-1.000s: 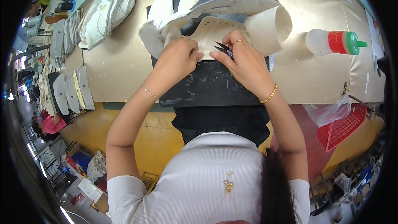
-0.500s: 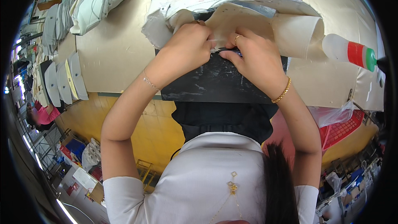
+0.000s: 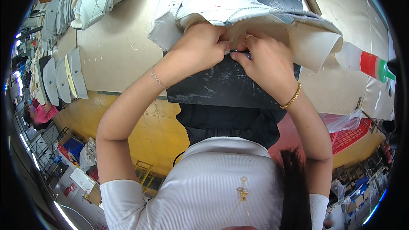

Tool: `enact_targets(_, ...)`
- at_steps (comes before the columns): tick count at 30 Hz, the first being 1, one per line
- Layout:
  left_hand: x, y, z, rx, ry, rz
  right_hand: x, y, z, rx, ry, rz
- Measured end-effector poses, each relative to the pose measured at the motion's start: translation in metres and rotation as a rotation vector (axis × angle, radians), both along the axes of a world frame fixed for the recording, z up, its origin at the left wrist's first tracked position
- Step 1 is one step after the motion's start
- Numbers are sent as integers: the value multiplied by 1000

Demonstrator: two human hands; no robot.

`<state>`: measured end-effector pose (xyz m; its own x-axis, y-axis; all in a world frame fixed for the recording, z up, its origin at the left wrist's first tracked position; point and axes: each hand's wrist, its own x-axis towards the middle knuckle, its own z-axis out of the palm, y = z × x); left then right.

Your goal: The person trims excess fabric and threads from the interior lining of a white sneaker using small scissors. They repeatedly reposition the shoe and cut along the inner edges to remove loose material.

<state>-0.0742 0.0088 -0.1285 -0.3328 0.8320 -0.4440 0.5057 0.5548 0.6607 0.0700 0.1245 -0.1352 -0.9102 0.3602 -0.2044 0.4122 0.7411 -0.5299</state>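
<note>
A white and cream shoe upper point(image 3: 226, 10) with raw, fuzzy edges lies across the far part of a black board point(image 3: 213, 87). My left hand point(image 3: 200, 47) is closed, its fingers pinching the near edge of the upper, partly under the raised material. Close beside it on the right, my right hand point(image 3: 270, 57) grips a small dark metal tool point(image 3: 242, 53), which looks like thread snips. Its narrow tip points left at the pinched edge. My palms and the cream lining hide most of the tool and the gripped edge.
A translucent bottle point(image 3: 370, 64) with a red band and green cap lies to the right. White shoe uppers point(image 3: 100, 0) are piled at the far left, with grey cut pieces point(image 3: 61, 79) nearer. A red plastic crate point(image 3: 351, 136) stands below the table's right side.
The shoe upper has tilted and shifted slightly right, so more of its white stitched outer side shows. Both hands have moved a little right with it and keep their grips.
</note>
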Motion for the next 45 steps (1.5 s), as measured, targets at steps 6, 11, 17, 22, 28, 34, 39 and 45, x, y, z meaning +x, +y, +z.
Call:
enact_targets(6, -7, -1, -8, -49, -258, 195, -3, 1, -1, -36, -6, -15)
enact_targets(11, -28, 1, -5, 9, -637, 288, 6, 9, -15, -131, 176, 6)
enact_targets(17, -39, 6, -3, -29, -738, 284, 0, 16, -13, -299, 190, -37)
enact_targets(22, -39, 6, -2, -45, -737, 278, 0, 12, -14, -265, 230, -12)
enact_targets(28, -37, 6, -1, -51, -793, 320, 6, 6, -13, -23, 291, 99)
enact_targets(34, -41, 4, -4, 20, -921, 386, 6, 2, -20, 58, 358, 145)
enact_targets(39, -43, 6, -4, 52, -929, 415, 3, 14, -19, -241, 349, 58)
enact_targets(45, -44, 8, -2, 23, -934, 409, -1, 16, -14, -327, 299, 33)
